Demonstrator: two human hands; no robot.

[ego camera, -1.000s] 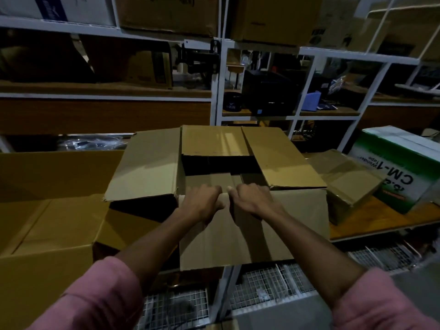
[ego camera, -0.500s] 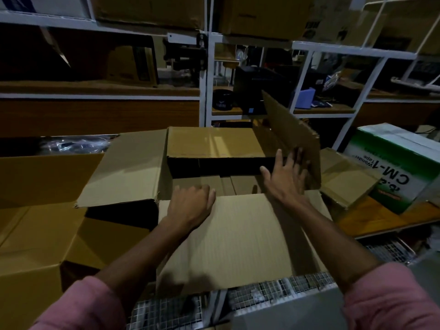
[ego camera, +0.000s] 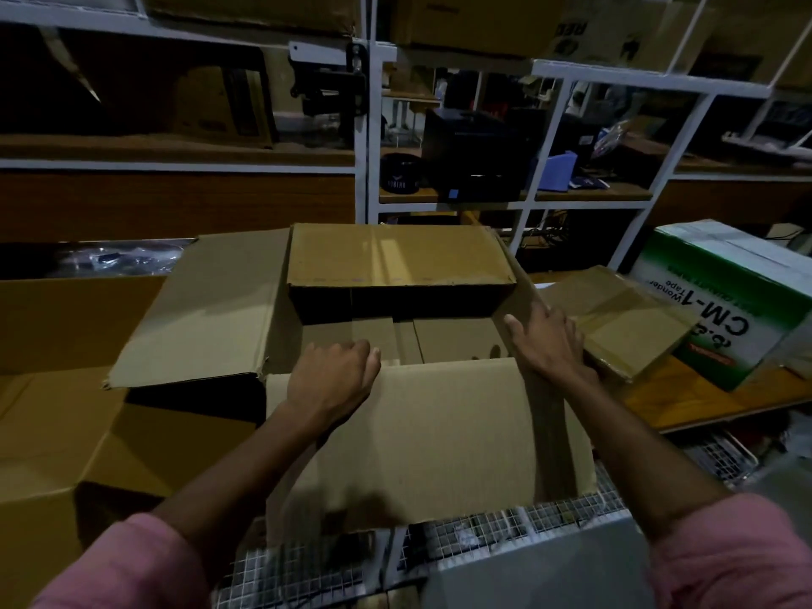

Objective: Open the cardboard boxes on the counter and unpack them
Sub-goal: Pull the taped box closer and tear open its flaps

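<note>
Head view is showing the left hand point(ego camera: 330, 376) curling its fingers over the top edge of the near flap point(ego camera: 439, 437) of the open cardboard box point(ego camera: 395, 261), which is sitting on the counter point(ego camera: 703, 400) directly ahead of the fingertips. Right hand point(ego camera: 547, 345) is lying flat, fingers straight, pressing the right flap point(ego camera: 512, 274) outward (toward a smaller carton point(ego camera: 624, 323)). Plain brown board is lining the box floor.

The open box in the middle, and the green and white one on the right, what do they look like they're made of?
Open box: plain brown corrugated cardboard, matte; faint ribbing shows on the near flap and the cut edges look thick. Green and white box: probably printed cardboard too, with a smoother, slightly glossy face carrying black lettering; the dim light leaves its finish uncertain.
</note>
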